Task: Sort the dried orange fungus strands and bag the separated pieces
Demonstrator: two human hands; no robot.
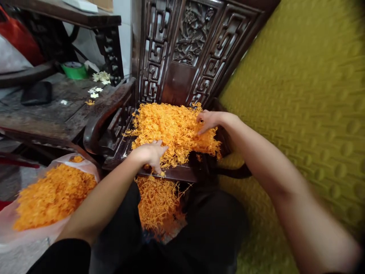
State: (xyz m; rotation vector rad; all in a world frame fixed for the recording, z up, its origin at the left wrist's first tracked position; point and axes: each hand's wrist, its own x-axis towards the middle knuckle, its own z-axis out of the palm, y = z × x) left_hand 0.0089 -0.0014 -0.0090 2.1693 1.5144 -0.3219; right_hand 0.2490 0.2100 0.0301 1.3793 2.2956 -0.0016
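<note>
A large heap of small orange plastic pieces (168,127), flower-like and thin-armed, covers the seat of a dark carved wooden chair (182,82). My left hand (151,154) lies at the heap's near left edge, fingers spread and touching the pieces near the front of the seat. At the heap's right side is my right hand (209,120), its fingers bent but apart against the pieces. I see nothing held in either hand. Below the seat's front edge, between my legs, sits a mass of thin orange branching plastic stems (159,201); its container is mostly hidden.
On the left, a whitish plastic bag (91,163) holds more orange pieces. A neighbouring dark wooden seat (54,118) bears a roll of green tape (74,70), a black pouch (37,93) and several pale flower pieces (95,91). A yellow-green textured surface (310,99) fills the right side.
</note>
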